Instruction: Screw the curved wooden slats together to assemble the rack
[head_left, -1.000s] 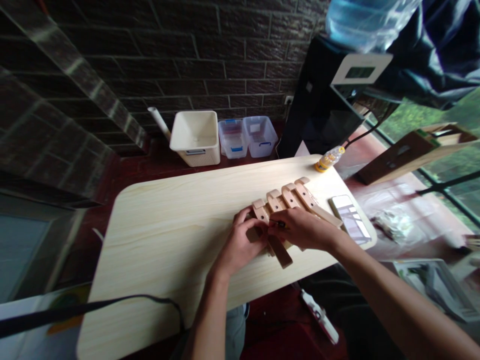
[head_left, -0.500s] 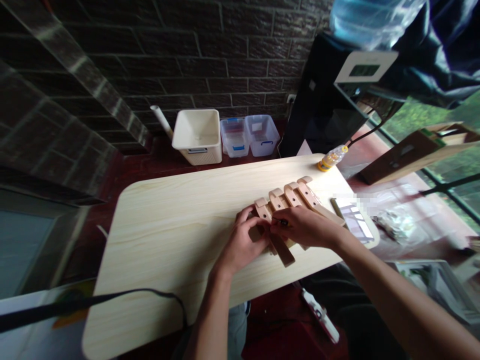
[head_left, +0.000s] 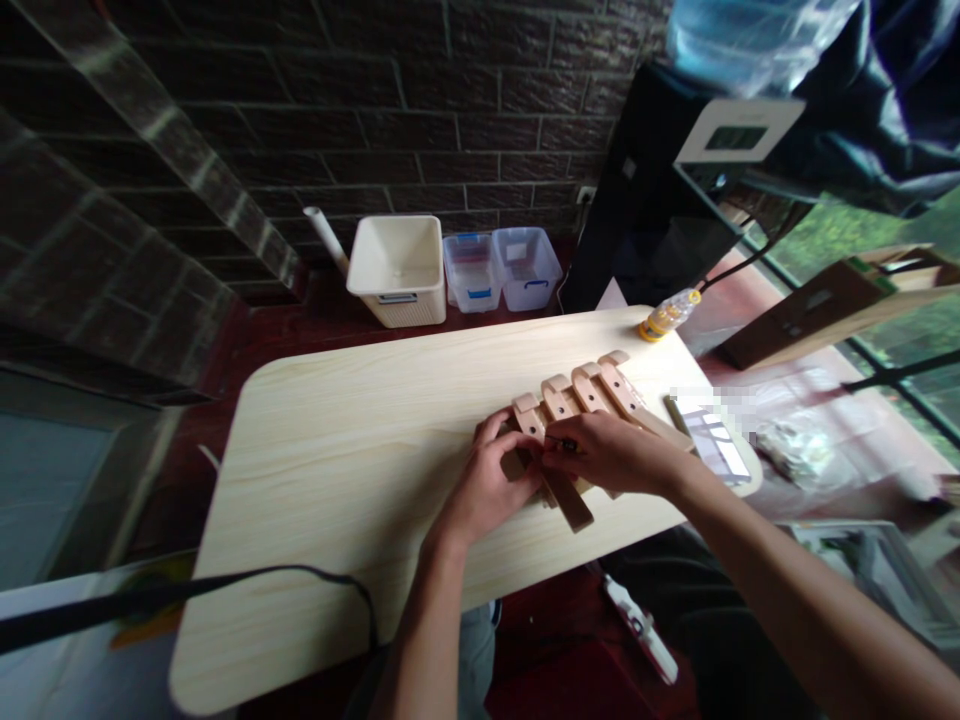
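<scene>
A light wooden assembly [head_left: 593, 397] lies on the table's right half, made of several parallel bars with curved ends and dark round holes. My left hand [head_left: 493, 478] is closed around its left end, fingers over the far side and thumb near the end bar. A small dark tool [head_left: 561, 443], its kind mostly hidden, is pinched in my right hand [head_left: 611, 452], pointing left toward that bar. Below the fingers a flat wooden strip [head_left: 568, 500] slants toward the table's near edge. The fingertips of both hands nearly meet, hiding the spot between them.
On the pale table [head_left: 337, 430] stand a clear bottle with yellow parts [head_left: 669, 315] and, at the right end, a phone-like glossy slab [head_left: 716, 440]. A cream bin [head_left: 397, 270] and two clear boxes [head_left: 525, 270] sit behind. A black strap [head_left: 277, 570] crosses the near left.
</scene>
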